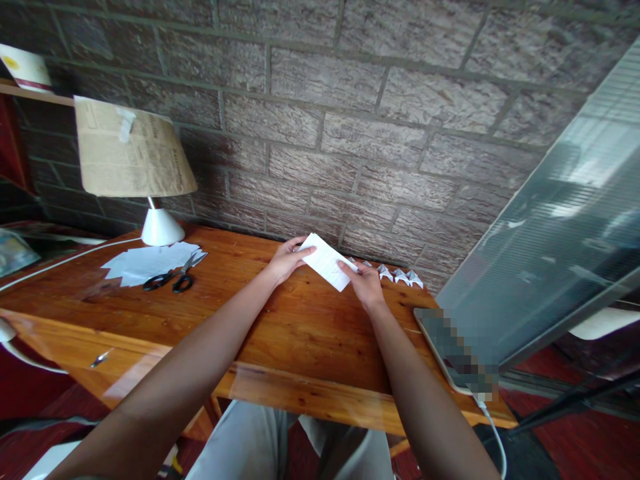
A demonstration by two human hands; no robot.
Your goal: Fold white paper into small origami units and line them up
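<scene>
A white sheet of paper (327,261), rectangular and seemingly folded, is held tilted above the wooden desk. My left hand (289,260) grips its upper left end, thumb on top and fingers behind. At the right end, my right hand (366,283) pinches it with the thumb on its face. Just behind my right hand, several small folded paper shapes (401,276) stand in a row along the back of the desk; my hand hides part of that row.
Black-handled scissors (175,279) rest by loose paper pieces (145,263) at left, below a lamp (163,227) with a paper-covered shade. A phone or tablet (453,353) on a white cable lies near the desk's (300,347) right edge. Behind is a brick wall (320,133).
</scene>
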